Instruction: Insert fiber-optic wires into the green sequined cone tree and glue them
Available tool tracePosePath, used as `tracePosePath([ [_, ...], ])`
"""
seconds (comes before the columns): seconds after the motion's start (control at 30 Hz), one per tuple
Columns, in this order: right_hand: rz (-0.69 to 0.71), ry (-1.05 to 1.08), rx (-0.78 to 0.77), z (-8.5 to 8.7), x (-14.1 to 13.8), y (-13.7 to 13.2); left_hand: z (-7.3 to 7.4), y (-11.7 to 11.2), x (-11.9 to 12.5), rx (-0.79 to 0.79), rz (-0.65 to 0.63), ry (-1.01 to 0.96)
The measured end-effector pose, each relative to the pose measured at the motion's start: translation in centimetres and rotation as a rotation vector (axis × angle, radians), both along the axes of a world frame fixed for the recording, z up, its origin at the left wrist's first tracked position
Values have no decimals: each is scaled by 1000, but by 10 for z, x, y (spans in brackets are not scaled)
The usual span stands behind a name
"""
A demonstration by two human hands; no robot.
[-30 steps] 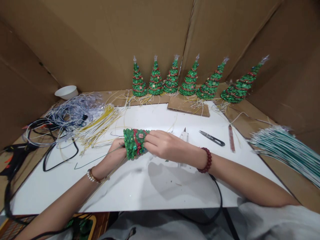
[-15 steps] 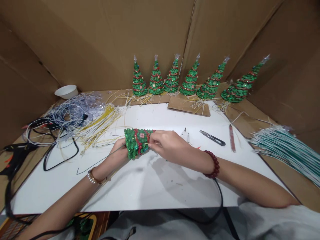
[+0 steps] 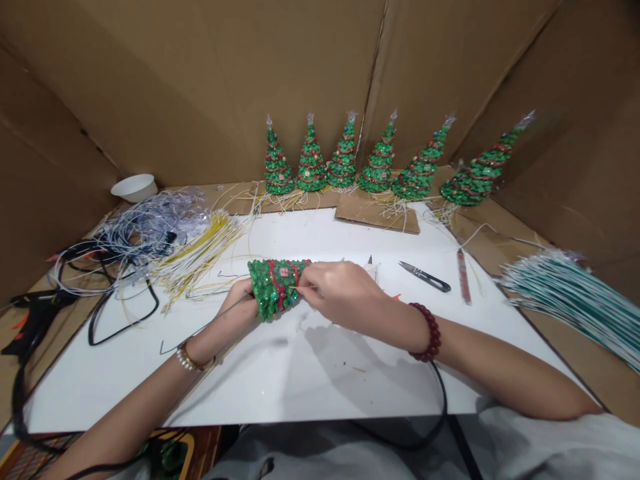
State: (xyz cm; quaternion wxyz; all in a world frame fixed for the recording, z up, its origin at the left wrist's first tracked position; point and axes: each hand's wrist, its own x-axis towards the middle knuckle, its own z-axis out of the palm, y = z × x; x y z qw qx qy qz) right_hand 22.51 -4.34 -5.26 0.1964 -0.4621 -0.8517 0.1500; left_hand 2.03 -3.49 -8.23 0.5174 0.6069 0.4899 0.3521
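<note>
A small green Christmas tree (image 3: 273,290) with red garland and a tiny pink gift lies on its side above the white board, its wide base to the left. My left hand (image 3: 237,312) grips it at the base, most of the fingers hidden behind and inside it. Thin dark green wires (image 3: 210,321) run out of the base over my left wrist. At the narrower end, my right hand (image 3: 337,287) pinches a short yellow wire (image 3: 293,287) that meets the tree's side. The right hand covers the tree's tip.
Several finished trees (image 3: 379,167) stand along the cardboard wall. Thread snips (image 3: 425,277) and a red strip (image 3: 464,277) lie right, near bundled green-white wires (image 3: 575,297). Left are yellow wires (image 3: 200,250), tangled light wires (image 3: 145,227), a white bowl (image 3: 134,188) and a glue gun (image 3: 37,313).
Both hands keep their hold on the tree and wire. The right hand has shifted slightly, covering more of the pale tool behind it. The view has moved a little.
</note>
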Motion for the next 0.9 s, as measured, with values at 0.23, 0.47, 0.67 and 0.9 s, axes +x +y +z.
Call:
tracePosePath([
  [0.23,-56,3,-33,1,-2,5,-3,1,1,30,-18,-2],
  [0.47,38,87,-52,-4,-8,7,0,5,-3,132,-13,131],
  [0.67,-36,-4,-159,16,15,13,2,5,-5,131,-35,187],
  [0.9,35,-14,-67,9,6,11,6,7,-11,346,-100,361],
])
